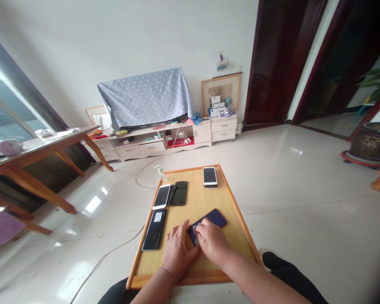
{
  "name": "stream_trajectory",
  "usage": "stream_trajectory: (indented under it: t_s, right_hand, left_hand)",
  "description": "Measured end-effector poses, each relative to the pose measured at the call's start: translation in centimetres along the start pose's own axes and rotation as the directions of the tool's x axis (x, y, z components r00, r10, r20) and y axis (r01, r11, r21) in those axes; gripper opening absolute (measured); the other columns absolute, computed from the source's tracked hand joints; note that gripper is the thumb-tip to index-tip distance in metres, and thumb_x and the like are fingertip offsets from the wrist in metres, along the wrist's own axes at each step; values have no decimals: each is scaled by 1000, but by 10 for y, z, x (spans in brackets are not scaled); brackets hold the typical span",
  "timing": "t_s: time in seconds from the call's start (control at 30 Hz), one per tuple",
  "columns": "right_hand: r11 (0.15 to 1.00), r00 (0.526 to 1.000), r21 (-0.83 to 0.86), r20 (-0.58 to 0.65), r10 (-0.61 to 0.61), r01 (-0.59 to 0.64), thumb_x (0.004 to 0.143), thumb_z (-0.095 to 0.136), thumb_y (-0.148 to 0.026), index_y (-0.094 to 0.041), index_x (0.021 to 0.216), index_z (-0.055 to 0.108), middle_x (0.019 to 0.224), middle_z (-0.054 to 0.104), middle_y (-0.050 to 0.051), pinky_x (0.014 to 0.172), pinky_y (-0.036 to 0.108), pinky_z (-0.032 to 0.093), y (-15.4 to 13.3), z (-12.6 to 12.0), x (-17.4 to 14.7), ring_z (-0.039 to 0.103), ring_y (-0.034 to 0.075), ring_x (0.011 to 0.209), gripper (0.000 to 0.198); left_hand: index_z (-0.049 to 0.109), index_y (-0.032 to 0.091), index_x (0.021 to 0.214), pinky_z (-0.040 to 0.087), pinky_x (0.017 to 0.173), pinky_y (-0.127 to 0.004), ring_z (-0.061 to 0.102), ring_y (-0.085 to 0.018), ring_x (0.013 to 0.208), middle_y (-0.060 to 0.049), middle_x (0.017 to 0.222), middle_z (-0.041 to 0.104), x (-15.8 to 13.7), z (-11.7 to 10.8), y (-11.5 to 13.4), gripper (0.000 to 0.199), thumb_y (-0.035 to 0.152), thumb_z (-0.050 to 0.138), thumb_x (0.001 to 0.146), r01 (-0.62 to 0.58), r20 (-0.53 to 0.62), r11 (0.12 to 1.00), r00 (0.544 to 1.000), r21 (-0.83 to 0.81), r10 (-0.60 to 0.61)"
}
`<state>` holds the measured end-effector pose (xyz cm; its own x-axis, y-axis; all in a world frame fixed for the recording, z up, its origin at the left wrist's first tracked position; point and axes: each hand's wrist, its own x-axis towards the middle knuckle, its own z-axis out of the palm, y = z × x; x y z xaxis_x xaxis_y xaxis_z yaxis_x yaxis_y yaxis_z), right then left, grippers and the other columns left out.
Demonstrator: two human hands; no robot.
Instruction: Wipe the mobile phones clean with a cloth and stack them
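A dark purple-blue phone (216,217) lies slantwise on the wooden table, its left end partly covered by my hands. My left hand (179,251) holds that end, the thumb at the near side and the index finger at the far side. In my right hand (213,241), closed fingers press a small grey piece, perhaps a cloth or pad (195,229), against the phone's surface. To the left of my left hand is a black phone (154,230) with a white label on it.
Further back on the tabletop (198,192) lie a white-framed phone (161,196), dark phones (180,193) and a small stack of phones (210,176). A pump bottle (160,172) stands at the far left corner. A cable (107,254) runs over the floor.
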<state>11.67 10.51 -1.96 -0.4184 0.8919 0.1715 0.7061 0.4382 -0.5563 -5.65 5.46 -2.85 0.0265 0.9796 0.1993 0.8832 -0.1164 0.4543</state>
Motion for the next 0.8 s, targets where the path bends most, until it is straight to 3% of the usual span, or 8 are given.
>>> stream_trajectory:
  t_s: [0.23, 0.3, 0.43, 0.5, 0.57, 0.7, 0.8]
  right_hand:
    - [939, 961, -218, -139, 240, -266, 98, 52, -30, -22, 85, 66, 95, 61, 6, 68, 28, 32, 31, -29, 32, 55, 19, 87, 21]
    - [944, 971, -232, -118, 210, -233, 99, 48, -28, -21, 87, 66, 94, 61, 7, 70, 29, 33, 19, -21, 31, 55, 20, 89, 23]
    - [990, 1000, -139, 3, -9, 9, 98, 46, -20, -22, 91, 67, 97, 63, 6, 73, 28, 36, -22, 10, 14, 55, 19, 91, 21]
    - [993, 998, -98, 29, -56, 59, 97, 48, -18, -23, 94, 66, 98, 63, 5, 74, 28, 36, -29, 15, 11, 56, 19, 92, 19]
    - [994, 1000, -106, 13, 6, -5, 97, 49, -19, -22, 94, 66, 97, 63, 5, 74, 27, 36, -19, 7, 19, 56, 19, 94, 17]
    - [945, 967, -203, -66, 247, -256, 97, 53, -24, -20, 90, 64, 99, 63, 7, 70, 28, 34, 22, -26, 43, 57, 19, 90, 13]
    - [926, 958, -246, -83, 274, -286, 98, 52, -25, -19, 92, 63, 98, 63, 8, 68, 29, 34, 26, -30, 43, 58, 19, 88, 14]
  left_hand:
    - [39, 27, 145, 40, 104, -47, 53, -28, 122, -6, 127, 65, -1, -1, -3, 84, 38, 75, 70, 8, -4, 1000, 1000, -1, -8]
    - [37, 26, 147, 39, 104, -48, 53, -29, 122, -7, 127, 65, -1, -2, -4, 87, 40, 75, 70, 9, 7, 1000, 1000, -14, -9]
    - [30, 24, 151, 39, 103, -48, 54, -30, 121, -9, 127, 66, 0, -2, -5, 87, 38, 70, 74, 3, 10, 1000, 1000, -29, -2]
    - [29, 23, 151, 40, 102, -48, 55, -30, 120, -10, 125, 66, 1, -1, -5, 87, 37, 68, 75, 1, 7, 999, 1000, -33, -1]
    - [30, 23, 151, 40, 103, -49, 55, -30, 120, -10, 126, 66, 1, 0, -5, 88, 40, 70, 74, 5, 3, 999, 1000, -38, -5]
    - [31, 25, 150, 38, 104, -50, 53, -31, 122, -8, 128, 65, 0, 1, -6, 92, 42, 75, 71, 19, 1, 999, 1000, -45, -19]
    - [32, 26, 150, 38, 104, -49, 52, -31, 123, -8, 128, 66, 0, 1, -6, 92, 41, 76, 71, 19, 7, 999, 1000, -40, -19]
